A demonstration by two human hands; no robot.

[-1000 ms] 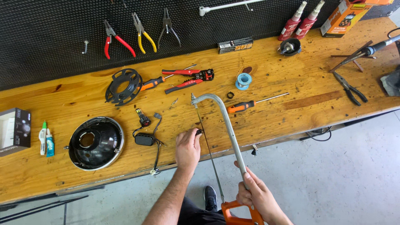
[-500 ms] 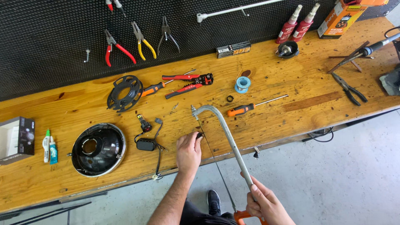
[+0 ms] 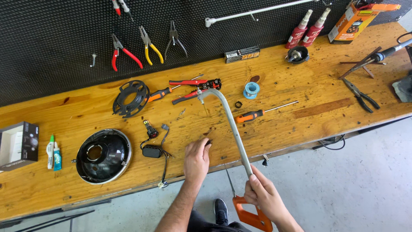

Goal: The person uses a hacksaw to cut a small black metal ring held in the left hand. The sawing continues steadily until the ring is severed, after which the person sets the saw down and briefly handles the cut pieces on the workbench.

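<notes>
My right hand (image 3: 262,194) grips a hacksaw (image 3: 231,129) with a grey metal frame and an orange handle, held below the bench's front edge. The frame slants up and left over the bench, its far end near the red wire strippers (image 3: 195,88). My left hand (image 3: 196,157) rests on the wooden bench (image 3: 300,124) near the front edge, fingers pressed on a small dark piece beside the saw's blade. A black headlight housing (image 3: 103,155) lies to the left, with a small bulb and black wired box (image 3: 152,150) between it and my left hand.
An orange-handled screwdriver (image 3: 257,114), a blue solder spool (image 3: 251,90), a black empty reel (image 3: 130,99) and black pliers (image 3: 361,95) lie on the bench. Pliers (image 3: 124,52) hang on the black pegboard. A small box (image 3: 19,145) and two tubes (image 3: 53,151) sit at far left.
The hacksaw's far end has moved forward across the bench, toward the wire strippers. My right hand has come up along the frame. My left hand stays pressed in place.
</notes>
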